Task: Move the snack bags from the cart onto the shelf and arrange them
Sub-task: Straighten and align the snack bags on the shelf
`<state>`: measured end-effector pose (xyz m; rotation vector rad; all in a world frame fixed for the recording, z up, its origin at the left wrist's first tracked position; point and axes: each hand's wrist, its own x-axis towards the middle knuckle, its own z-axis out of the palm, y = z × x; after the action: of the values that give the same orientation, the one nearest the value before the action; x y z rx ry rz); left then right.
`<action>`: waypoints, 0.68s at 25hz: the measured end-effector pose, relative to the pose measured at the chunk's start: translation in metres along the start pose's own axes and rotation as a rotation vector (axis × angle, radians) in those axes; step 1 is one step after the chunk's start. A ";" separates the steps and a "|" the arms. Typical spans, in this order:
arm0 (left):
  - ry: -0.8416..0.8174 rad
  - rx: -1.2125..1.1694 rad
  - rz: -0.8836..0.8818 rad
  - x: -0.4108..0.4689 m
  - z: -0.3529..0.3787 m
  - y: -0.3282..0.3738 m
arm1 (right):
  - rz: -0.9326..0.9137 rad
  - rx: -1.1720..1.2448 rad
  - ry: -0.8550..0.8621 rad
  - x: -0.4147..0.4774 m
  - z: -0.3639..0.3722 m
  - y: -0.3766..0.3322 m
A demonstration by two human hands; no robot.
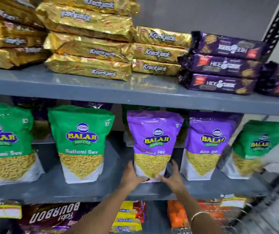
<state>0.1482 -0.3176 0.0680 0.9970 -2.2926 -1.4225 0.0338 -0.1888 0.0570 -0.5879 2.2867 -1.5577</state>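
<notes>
Both hands, my left hand (132, 176) at seven o'clock and right hand (173, 179) at five, cup the base of the purple Aloo Sev bag (153, 144) upright on the middle shelf (84, 188); it seems light, crinkly, slippery, best gripped low.

Upright purple snack bag (152, 146) on shelf (84, 188)

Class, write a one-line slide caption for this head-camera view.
Both hands steady an upright purple Balaji Aloo Sev bag on the grey middle shelf.
</notes>
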 end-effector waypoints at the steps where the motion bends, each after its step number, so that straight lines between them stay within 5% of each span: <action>1: 0.003 0.009 -0.025 0.002 0.002 0.001 | -0.027 -0.026 -0.100 0.009 -0.002 0.009; 17: 0.140 0.053 0.021 0.012 -0.005 -0.015 | -0.031 -0.002 -0.172 0.011 0.010 0.003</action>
<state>0.1482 -0.3332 0.0562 1.0498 -2.2431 -1.2479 0.0280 -0.2012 0.0506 -0.7310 2.1608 -1.4581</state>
